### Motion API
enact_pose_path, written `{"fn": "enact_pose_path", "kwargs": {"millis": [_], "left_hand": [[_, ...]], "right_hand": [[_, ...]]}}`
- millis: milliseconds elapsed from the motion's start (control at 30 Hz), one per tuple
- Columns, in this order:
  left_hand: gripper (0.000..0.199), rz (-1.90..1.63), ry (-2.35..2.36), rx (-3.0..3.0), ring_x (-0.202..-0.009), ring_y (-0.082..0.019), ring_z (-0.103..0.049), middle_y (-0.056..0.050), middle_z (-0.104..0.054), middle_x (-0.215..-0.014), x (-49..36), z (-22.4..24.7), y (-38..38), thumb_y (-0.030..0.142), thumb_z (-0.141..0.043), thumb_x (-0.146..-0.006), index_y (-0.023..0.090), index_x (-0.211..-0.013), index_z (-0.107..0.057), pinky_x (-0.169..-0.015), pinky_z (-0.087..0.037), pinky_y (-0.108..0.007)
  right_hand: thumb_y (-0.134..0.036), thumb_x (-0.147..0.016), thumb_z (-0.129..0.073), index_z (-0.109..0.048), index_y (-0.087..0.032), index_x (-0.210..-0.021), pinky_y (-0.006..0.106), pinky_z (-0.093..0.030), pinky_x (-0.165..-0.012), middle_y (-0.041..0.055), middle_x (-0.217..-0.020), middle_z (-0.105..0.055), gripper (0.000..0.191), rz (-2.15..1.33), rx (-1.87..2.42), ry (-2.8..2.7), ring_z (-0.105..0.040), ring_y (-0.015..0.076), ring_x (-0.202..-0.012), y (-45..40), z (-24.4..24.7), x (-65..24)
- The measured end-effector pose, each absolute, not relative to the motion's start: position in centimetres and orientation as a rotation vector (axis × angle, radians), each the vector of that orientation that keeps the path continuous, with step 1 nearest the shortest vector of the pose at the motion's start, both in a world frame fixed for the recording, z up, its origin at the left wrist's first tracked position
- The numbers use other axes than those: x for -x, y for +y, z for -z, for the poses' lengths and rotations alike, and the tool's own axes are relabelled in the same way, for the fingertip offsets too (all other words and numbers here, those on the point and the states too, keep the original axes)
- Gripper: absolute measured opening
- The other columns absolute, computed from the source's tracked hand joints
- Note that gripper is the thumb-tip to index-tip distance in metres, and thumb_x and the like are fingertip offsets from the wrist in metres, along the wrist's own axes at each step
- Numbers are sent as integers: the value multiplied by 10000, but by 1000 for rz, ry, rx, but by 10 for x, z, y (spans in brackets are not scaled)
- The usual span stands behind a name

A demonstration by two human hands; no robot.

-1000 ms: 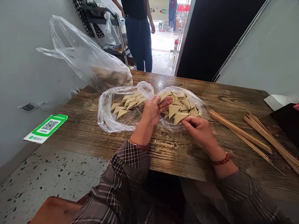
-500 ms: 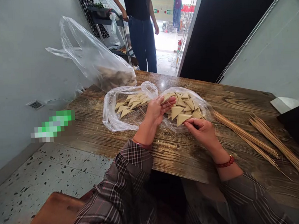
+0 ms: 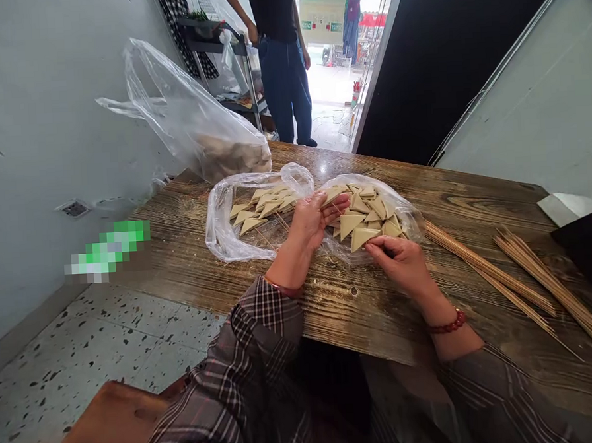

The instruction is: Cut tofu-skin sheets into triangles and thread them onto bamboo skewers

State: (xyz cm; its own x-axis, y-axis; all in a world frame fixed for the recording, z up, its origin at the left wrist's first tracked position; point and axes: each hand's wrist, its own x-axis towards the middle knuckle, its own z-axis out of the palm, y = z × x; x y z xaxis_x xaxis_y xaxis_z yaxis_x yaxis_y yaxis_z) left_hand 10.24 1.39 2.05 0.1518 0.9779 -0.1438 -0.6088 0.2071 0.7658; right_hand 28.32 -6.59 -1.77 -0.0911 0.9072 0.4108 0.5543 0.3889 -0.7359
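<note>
Two clear plastic bags lie on the wooden table, the left bag [image 3: 217,229] and the right bag [image 3: 412,215], with several pale tan triangular pieces on each. My left hand [image 3: 313,220] is between them, palm up, holding a triangular piece [image 3: 333,194] at its fingers; a thin stick seems to cross its fingers. At the near edge of the right pile, my right hand [image 3: 397,259] pinches the corner of another triangular piece [image 3: 362,236]. Thin sticks [image 3: 264,238] lie among the pieces on the left bag.
Two bundles of thin sticks, one nearer [image 3: 487,264] and one farther right [image 3: 552,281], lie on the table [image 3: 380,316]. A tall plastic bag [image 3: 233,155] stands at the back left. A person [image 3: 283,70] stands beyond the table near a shelf cart [image 3: 217,47].
The person beyond the table has shifted a leg and an arm slightly. The view has moved a little; my hands hold nearly the same pose.
</note>
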Motion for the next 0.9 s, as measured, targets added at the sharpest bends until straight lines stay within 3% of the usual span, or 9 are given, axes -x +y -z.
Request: {"fn": "enact_pose_path", "kwargs": {"millis": [333, 600, 900], "left_hand": [[134, -1255, 764, -688, -709, -162, -736, -74, -765, -791, -103, -21, 14, 154, -458, -946, 151, -892, -581, -751, -538, -274], [63, -1257, 774, -738, -709, -150, -732, -64, -766, -802, -104, -20, 14, 178, -528, -923, 160, -884, -575, -769, -517, -262], [86, -1268, 758, -721, -699, -158, -731, -57, -759, -803, -103, -23, 12, 181, -505, -924, 176, -981, -570, -761, -514, -273]], "right_hand": [[-332, -874, -611, -751, -182, -782, 267, -487, -628, 22, -729, -748, 225, -529, 1295, -1755, -658, 163, -652, -66, 18, -283], [-333, -871, -608, -755, -195, -790, 268, -480, -625, 24, -731, -749, 217, -537, 1326, -1730, -654, 161, -650, -65, 17, -283], [-331, -868, -606, -739, -183, -761, 261, -479, -618, 26, -710, -736, 226, -532, 1314, -1730, -650, 162, -644, -66, 15, -282]]}}
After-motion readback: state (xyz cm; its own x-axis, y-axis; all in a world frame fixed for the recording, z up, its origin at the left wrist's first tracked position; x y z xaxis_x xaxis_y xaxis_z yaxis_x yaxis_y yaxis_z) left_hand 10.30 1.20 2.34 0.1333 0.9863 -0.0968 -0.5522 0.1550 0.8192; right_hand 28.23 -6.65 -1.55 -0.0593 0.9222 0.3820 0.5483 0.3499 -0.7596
